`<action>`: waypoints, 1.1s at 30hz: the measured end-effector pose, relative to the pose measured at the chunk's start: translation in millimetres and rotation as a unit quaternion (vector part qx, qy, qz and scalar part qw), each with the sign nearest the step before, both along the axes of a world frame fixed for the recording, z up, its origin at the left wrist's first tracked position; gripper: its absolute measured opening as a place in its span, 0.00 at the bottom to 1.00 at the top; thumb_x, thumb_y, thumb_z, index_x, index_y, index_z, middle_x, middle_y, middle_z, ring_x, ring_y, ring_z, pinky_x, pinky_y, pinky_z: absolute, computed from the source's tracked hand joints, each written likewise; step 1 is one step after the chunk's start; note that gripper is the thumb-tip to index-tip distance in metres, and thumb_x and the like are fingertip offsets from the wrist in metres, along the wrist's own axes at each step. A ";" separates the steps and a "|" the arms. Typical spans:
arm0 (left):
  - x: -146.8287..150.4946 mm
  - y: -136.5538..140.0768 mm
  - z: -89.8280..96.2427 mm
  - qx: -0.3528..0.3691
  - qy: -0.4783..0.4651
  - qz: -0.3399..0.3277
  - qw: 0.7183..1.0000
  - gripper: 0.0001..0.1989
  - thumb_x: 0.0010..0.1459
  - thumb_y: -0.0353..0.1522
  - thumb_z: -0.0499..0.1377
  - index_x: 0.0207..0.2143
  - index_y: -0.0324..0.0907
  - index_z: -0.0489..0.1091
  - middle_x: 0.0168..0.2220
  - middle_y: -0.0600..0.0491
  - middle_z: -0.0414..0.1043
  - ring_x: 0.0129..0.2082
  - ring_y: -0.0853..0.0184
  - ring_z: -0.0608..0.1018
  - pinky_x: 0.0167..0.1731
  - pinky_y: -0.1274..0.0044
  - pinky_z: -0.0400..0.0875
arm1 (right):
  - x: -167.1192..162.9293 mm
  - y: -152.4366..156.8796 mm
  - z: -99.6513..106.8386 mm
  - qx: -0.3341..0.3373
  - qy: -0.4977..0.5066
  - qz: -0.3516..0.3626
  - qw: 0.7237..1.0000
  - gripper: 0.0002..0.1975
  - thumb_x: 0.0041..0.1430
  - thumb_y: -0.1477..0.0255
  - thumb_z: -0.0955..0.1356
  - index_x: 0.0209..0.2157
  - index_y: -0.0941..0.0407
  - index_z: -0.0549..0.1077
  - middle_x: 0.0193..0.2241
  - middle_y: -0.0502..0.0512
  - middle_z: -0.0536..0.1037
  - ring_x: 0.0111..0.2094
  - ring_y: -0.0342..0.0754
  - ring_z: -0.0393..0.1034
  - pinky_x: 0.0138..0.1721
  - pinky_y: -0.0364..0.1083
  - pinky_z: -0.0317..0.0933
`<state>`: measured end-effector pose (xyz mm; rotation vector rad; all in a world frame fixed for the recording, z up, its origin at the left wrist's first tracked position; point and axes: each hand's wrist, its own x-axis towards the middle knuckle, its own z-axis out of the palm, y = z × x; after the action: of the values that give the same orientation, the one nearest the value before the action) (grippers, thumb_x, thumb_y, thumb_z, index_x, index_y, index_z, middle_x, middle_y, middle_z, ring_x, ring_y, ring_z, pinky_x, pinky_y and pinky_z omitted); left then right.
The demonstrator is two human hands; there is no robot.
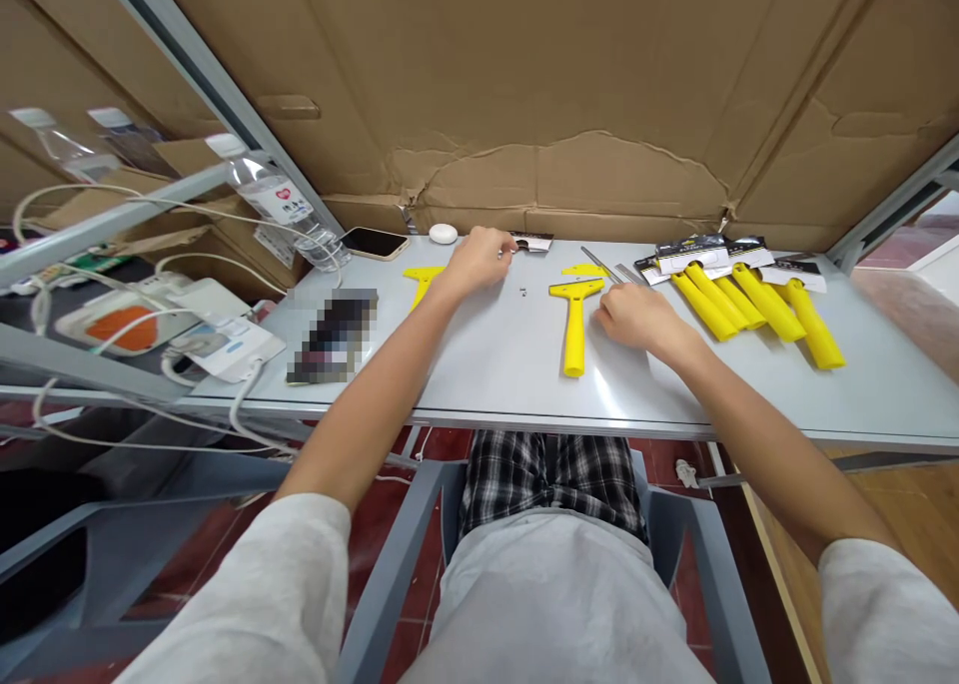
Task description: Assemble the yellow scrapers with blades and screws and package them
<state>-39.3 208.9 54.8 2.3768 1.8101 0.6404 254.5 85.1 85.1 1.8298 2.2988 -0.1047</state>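
Observation:
My left hand (481, 258) is over the back of the table, fingers drawn together. Whatever they hold, if anything, is too small to make out. Just beyond it lies a black-and-white card packet (533, 244). My right hand (635, 312) rests low on the table with curled fingers, their grip hidden. A thin metal rod (597, 261) and a flat metal piece (627, 273) show right behind it. Left of that hand lies a yellow scraper (574, 330), with a loose yellow part (582, 271) above its head. Small screws (523, 292) lie between my hands. Another yellow scraper (424, 282) is partly behind my left forearm.
Several packaged yellow scrapers (749, 300) lie at the right. On the left are a phone (375, 244), a pixelated dark object (335, 337), a white oval case (443, 234), a water bottle (281, 200) and a power strip (225, 347) with cables. Cardboard (524, 85) walls the back.

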 end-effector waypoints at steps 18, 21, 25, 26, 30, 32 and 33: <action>7.8 52.4 -34.9 0.053 -0.097 0.112 0.988 0.20 0.72 0.36 0.68 0.62 0.42 0.86 0.66 0.35 0.86 0.69 0.41 0.82 0.73 0.46 0.71 | 16.3 11.9 -21.9 0.072 0.077 0.032 0.994 0.25 0.82 0.64 0.63 0.59 0.59 0.89 0.63 0.70 0.83 0.65 0.67 0.77 0.61 0.61 0.76; 6.6 42.2 -33.8 0.116 -0.154 0.053 0.980 0.16 0.70 0.34 0.69 0.57 0.46 0.87 0.65 0.40 0.88 0.65 0.47 0.85 0.74 0.51 0.74 | 18.1 11.1 -23.4 0.073 0.084 0.031 0.993 0.24 0.82 0.63 0.63 0.59 0.58 0.89 0.63 0.68 0.83 0.65 0.66 0.76 0.60 0.60 0.75; 16.3 6.7 -29.5 0.180 -0.199 -0.012 0.963 0.14 0.70 0.36 0.72 0.55 0.47 0.89 0.65 0.42 0.88 0.66 0.49 0.86 0.69 0.57 0.82 | 19.9 11.1 -26.6 0.078 0.111 0.023 0.990 0.23 0.81 0.63 0.64 0.60 0.56 0.88 0.63 0.66 0.84 0.65 0.64 0.76 0.60 0.57 0.74; 20.4 -5.2 -28.9 0.187 -0.201 -0.024 0.961 0.13 0.70 0.36 0.72 0.55 0.47 0.89 0.64 0.43 0.89 0.66 0.49 0.87 0.66 0.59 0.83 | 20.2 11.6 -27.6 0.082 0.128 0.022 0.988 0.23 0.81 0.64 0.64 0.61 0.55 0.88 0.63 0.65 0.84 0.64 0.63 0.77 0.59 0.56 0.73; 36.3 -49.7 -31.5 0.187 -0.226 -0.071 0.953 0.14 0.71 0.36 0.72 0.56 0.46 0.89 0.63 0.44 0.89 0.63 0.52 0.88 0.57 0.64 0.88 | 21.6 15.7 -31.5 0.105 0.260 0.005 0.960 0.21 0.81 0.65 0.68 0.65 0.55 0.86 0.61 0.60 0.86 0.56 0.55 0.81 0.60 0.52 0.73; 41.7 -63.5 -36.2 0.168 -0.242 -0.073 0.953 0.13 0.70 0.35 0.72 0.55 0.47 0.89 0.62 0.45 0.89 0.63 0.53 0.88 0.57 0.64 0.89 | 22.9 18.6 -33.6 0.100 0.340 -0.011 0.935 0.19 0.79 0.66 0.70 0.63 0.57 0.86 0.55 0.59 0.88 0.49 0.50 0.82 0.58 0.50 0.73; 43.7 -67.7 -39.1 0.158 -0.254 -0.074 0.951 0.13 0.70 0.34 0.72 0.55 0.47 0.88 0.62 0.45 0.89 0.63 0.54 0.88 0.57 0.64 0.90 | 23.7 19.9 -34.7 0.091 0.377 -0.020 0.922 0.18 0.77 0.67 0.71 0.60 0.59 0.86 0.53 0.59 0.88 0.46 0.48 0.82 0.57 0.49 0.74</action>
<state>4.4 141.2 15.7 2.1993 1.3781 1.4531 278.2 105.0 50.4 2.2062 2.8256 -0.7487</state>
